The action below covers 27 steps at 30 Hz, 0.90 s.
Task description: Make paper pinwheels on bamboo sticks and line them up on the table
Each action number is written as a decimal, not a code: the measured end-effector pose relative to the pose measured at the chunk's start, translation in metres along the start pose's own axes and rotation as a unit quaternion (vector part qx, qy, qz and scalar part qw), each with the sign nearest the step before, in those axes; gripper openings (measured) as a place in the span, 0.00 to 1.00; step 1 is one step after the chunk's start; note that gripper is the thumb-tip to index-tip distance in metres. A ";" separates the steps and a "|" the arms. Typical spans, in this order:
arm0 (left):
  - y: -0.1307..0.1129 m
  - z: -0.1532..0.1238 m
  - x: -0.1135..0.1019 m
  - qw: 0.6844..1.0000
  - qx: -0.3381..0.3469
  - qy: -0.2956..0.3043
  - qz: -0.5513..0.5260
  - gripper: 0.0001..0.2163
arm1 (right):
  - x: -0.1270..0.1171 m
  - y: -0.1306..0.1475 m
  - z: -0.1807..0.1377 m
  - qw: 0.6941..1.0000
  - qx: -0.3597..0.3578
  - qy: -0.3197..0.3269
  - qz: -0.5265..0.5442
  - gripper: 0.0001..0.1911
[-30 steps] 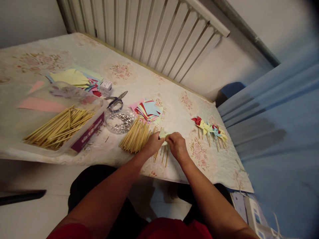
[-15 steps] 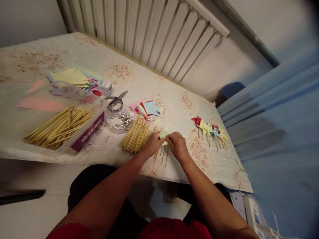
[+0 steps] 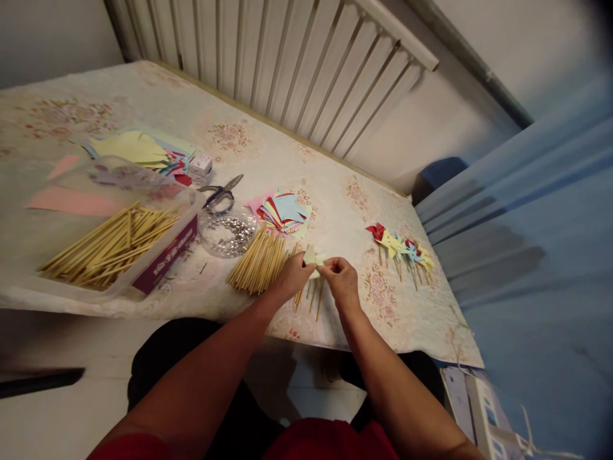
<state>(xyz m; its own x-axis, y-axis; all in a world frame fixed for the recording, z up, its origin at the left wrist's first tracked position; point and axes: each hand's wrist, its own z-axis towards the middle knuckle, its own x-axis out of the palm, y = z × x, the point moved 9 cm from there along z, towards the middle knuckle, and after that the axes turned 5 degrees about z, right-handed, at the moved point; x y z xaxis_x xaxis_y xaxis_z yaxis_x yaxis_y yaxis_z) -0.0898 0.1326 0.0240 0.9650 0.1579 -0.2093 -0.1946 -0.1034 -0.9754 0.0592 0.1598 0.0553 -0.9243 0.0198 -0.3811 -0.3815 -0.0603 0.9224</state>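
Head view: left hand (image 3: pixel 291 278) and right hand (image 3: pixel 343 282) both pinch a pale green paper piece (image 3: pixel 311 257) just above the counter (image 3: pixel 335 211) beside the sticks (image 3: pixel 258 262); tugging unevenly could tear it.

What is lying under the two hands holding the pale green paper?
A few loose wooden sticks lie on the flowered tablecloth beneath the left hand and right hand, which pinch the pale green paper. The hands hide the sticks' upper ends.

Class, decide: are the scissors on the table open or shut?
Shut: the scissors lie flat, blades together in one point, beside the clear dish.
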 end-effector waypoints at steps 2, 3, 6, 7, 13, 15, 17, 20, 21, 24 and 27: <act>0.002 0.000 0.002 1.000 0.001 0.003 -0.014 0.09 | -0.004 -0.006 0.001 0.999 0.018 -0.015 0.036 0.19; 0.003 0.001 0.003 1.000 0.004 0.006 -0.024 0.09 | -0.004 -0.010 0.001 0.997 0.032 -0.012 0.064 0.23; 0.005 0.001 0.006 0.998 0.011 0.016 -0.062 0.11 | 0.009 -0.020 -0.001 0.981 0.093 0.045 0.163 0.25; 0.005 0.001 0.007 0.997 0.012 0.021 -0.075 0.11 | 0.014 -0.021 -0.003 0.972 0.114 0.072 0.192 0.22; 0.002 -0.001 0.008 0.995 0.007 0.035 -0.090 0.10 | 0.026 -0.019 -0.010 0.945 0.161 0.112 0.261 0.15; 0.003 -0.001 0.008 0.996 0.004 0.031 -0.086 0.10 | 0.026 -0.018 -0.010 0.947 0.159 0.113 0.255 0.14; 0.004 0.000 0.008 0.996 -0.002 0.029 -0.088 0.10 | 0.026 -0.018 -0.010 0.948 0.159 0.119 0.249 0.14; 0.007 0.001 0.009 0.994 -0.003 0.022 -0.104 0.11 | 0.026 -0.020 -0.010 0.948 0.164 0.117 0.248 0.14; 0.008 0.002 0.009 0.994 -0.001 0.018 -0.110 0.11 | 0.026 -0.021 -0.009 0.947 0.165 0.116 0.250 0.14; 0.011 0.003 0.008 0.993 0.002 0.005 -0.122 0.11 | 0.027 -0.020 -0.009 0.946 0.165 0.123 0.249 0.14; 0.012 0.004 0.008 0.992 0.005 0.006 -0.125 0.11 | 0.028 -0.020 -0.009 0.944 0.166 0.129 0.256 0.13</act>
<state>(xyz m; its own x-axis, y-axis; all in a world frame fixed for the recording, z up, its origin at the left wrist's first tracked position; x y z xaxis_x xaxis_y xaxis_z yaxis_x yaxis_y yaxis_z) -0.0851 0.1361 0.0106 0.9856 0.1645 0.0393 0.0484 -0.0521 -0.9975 0.0407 0.1526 0.0254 -0.9725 -0.1726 0.1561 0.0944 0.3205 0.9425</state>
